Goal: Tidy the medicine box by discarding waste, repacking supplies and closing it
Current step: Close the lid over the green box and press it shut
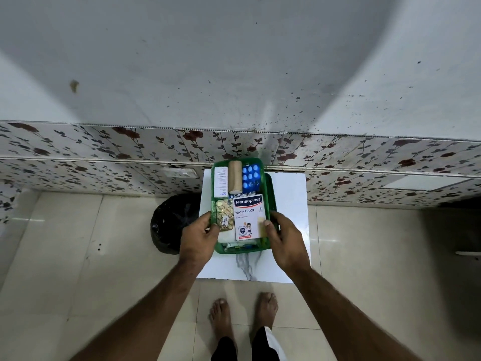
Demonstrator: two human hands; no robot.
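OK, my left hand [200, 235] grips the green medicine box [270, 194] wall beside the gold blister strip [225, 213]. My right hand [285, 239] clamps the opposite wall, thumb on the Hansaplast pack [248, 217]

medicine box [268, 191] on table [286, 230], bin [171, 222] left (floor-level)

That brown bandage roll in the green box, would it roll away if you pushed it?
Probably a little: the bandage roll is a cylinder lying on its side. It looks soft and light, and the white carton and blue blister pack beside it should stop it.
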